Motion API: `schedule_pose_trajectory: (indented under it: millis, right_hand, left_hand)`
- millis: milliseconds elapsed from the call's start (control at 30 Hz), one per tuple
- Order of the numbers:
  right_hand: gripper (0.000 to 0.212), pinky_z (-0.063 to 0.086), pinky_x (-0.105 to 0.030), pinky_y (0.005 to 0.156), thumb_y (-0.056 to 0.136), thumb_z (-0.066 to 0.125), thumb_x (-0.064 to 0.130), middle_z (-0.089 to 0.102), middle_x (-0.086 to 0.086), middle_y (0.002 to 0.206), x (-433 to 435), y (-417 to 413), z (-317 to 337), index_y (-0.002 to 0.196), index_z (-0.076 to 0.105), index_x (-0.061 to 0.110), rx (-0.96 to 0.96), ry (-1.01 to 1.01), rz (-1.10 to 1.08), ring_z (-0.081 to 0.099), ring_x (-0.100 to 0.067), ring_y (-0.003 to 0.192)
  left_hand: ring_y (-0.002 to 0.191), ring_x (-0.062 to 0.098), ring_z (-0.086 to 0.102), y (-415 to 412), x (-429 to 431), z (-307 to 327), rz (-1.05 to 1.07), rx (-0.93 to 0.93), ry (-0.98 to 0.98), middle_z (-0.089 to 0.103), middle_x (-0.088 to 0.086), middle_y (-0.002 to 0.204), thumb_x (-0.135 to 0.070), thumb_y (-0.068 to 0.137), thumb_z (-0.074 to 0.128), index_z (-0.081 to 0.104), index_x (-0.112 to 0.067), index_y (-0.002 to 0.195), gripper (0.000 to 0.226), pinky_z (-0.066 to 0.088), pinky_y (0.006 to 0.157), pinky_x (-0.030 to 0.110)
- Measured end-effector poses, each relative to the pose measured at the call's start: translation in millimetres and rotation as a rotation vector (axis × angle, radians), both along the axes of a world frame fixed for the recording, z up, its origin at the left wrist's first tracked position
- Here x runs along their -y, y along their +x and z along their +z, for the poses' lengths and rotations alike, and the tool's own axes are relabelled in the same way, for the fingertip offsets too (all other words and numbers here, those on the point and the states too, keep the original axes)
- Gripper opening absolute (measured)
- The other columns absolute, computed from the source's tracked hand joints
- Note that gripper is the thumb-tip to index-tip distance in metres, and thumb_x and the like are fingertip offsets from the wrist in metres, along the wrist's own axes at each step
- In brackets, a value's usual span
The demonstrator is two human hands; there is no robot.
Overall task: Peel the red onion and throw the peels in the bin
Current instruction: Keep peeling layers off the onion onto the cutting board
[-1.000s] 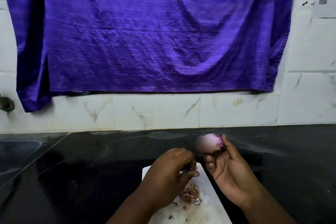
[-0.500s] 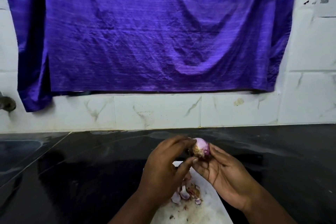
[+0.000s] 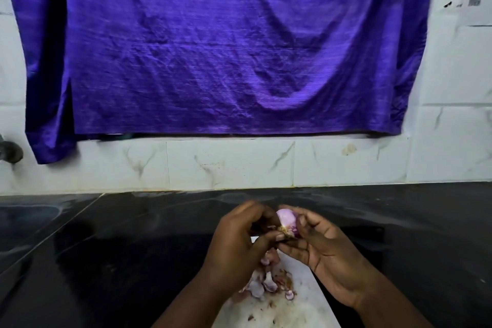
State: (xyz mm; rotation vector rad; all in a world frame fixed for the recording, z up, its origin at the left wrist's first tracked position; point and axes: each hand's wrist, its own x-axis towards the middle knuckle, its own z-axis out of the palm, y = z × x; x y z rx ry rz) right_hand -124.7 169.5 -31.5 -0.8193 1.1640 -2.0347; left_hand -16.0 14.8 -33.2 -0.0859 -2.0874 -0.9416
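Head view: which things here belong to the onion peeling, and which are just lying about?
Job: red onion, held in the right hand; left hand pinching at its root end; loose peels on the white board. No bin in view.
Bystanders: purple cloth, tiled wall, black counter, grey fitting at left.

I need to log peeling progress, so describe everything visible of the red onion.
The red onion is small and rounded, its exposed surface pale pink-purple and smooth, looking largely peeled. A brownish, ragged end faces the camera. It is held above the white board and loose peels. The right hand cups it with curled fingers; the left hand pinches its brown end.
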Motion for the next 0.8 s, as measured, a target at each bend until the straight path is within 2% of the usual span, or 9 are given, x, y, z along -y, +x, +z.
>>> schedule_pose_trajectory:
  millis: [167,267,367,433,533,600,667,733,800]
  right_hand:
    - [0.036,0.063,-0.031,0.075,0.089,0.061,0.019,0.074,-0.024,0.119,-0.9,-2.0,-2.6,0.120,0.073,0.007,-0.050,0.031,-0.019,0.076,-0.029,0.097]
    - [0.038,0.063,-0.032,0.075,0.089,0.061,0.019,0.074,-0.026,0.117,0.7,-3.0,-4.0,0.122,0.070,0.003,-0.050,0.013,-0.030,0.076,-0.030,0.096]
    - [0.045,0.064,-0.032,0.080,0.086,0.065,0.027,0.073,-0.027,0.119,2.2,-8.9,-3.9,0.122,0.067,0.000,0.016,-0.057,-0.122,0.076,-0.033,0.099]
    - [0.053,0.064,-0.032,0.078,0.077,0.077,0.034,0.074,-0.024,0.118,1.5,-13.7,-3.8,0.119,0.069,0.003,0.039,-0.091,-0.185,0.076,-0.034,0.097]
    - [0.048,0.064,-0.033,0.081,0.078,0.076,0.022,0.075,-0.016,0.120,0.7,-15.3,-6.9,0.123,0.067,0.010,-0.005,-0.059,-0.186,0.076,-0.030,0.099]
    - [0.045,0.063,-0.033,0.081,0.080,0.072,0.014,0.075,-0.013,0.120,1.2,-12.9,-9.1,0.124,0.067,0.012,-0.039,-0.023,-0.160,0.075,-0.026,0.100]
    - [0.046,0.062,-0.029,0.082,0.078,0.073,0.013,0.074,-0.013,0.123,1.8,-12.6,-10.9,0.124,0.069,0.010,-0.063,-0.008,-0.143,0.074,-0.022,0.104]
    - [0.047,0.061,-0.030,0.089,0.081,0.072,0.013,0.073,-0.014,0.127,1.5,-12.8,-10.0,0.128,0.067,0.009,-0.061,-0.005,-0.118,0.072,-0.024,0.113]
    - [0.045,0.059,-0.033,0.096,0.088,0.066,0.013,0.072,-0.015,0.128,1.6,-14.7,-10.2,0.132,0.065,0.008,-0.053,-0.006,-0.080,0.070,-0.027,0.118]
  left_hand:
    - [0.077,0.007,0.069,1.5,2.7,2.6,-0.075,0.079,0.106,0.072,-0.006,0.084,-0.001,0.081,0.087,0.076,-0.017,0.085,0.019,0.055,0.070,0.019]
    - [0.076,0.007,0.070,2.6,4.0,2.9,-0.085,0.084,0.105,0.072,-0.006,0.083,-0.001,0.081,0.087,0.077,-0.016,0.082,0.018,0.054,0.071,0.017]
    - [0.081,0.014,0.070,2.2,-1.2,-0.5,-0.104,0.155,-0.013,0.071,-0.005,0.085,-0.008,0.084,0.085,0.074,-0.020,0.082,0.017,0.057,0.071,0.026]
    - [0.082,0.015,0.068,1.4,-4.8,-4.1,-0.107,0.217,-0.095,0.068,-0.005,0.087,-0.011,0.088,0.082,0.071,-0.020,0.083,0.016,0.058,0.073,0.035]
    - [0.092,0.009,0.063,-1.0,-1.2,-7.9,-0.011,0.247,-0.231,0.063,-0.012,0.096,-0.008,0.091,0.073,0.066,-0.026,0.091,0.019,0.055,0.077,0.028]
    - [0.099,0.003,0.059,-0.1,1.1,-8.4,0.082,0.244,-0.306,0.059,-0.019,0.100,-0.014,0.089,0.071,0.064,-0.033,0.095,0.020,0.048,0.077,0.017]
    - [0.099,-0.001,0.057,0.8,0.8,-6.9,0.124,0.209,-0.309,0.058,-0.022,0.096,-0.024,0.086,0.071,0.064,-0.034,0.090,0.013,0.041,0.074,0.011]
    - [0.097,0.001,0.058,0.6,-0.9,-4.6,0.142,0.177,-0.294,0.059,-0.020,0.092,-0.039,0.085,0.070,0.063,-0.033,0.084,0.008,0.043,0.074,0.016]
    - [0.093,0.003,0.058,-0.3,-0.5,-5.2,0.170,0.142,-0.282,0.059,-0.017,0.089,-0.051,0.085,0.072,0.060,-0.032,0.080,0.024,0.048,0.073,0.022]
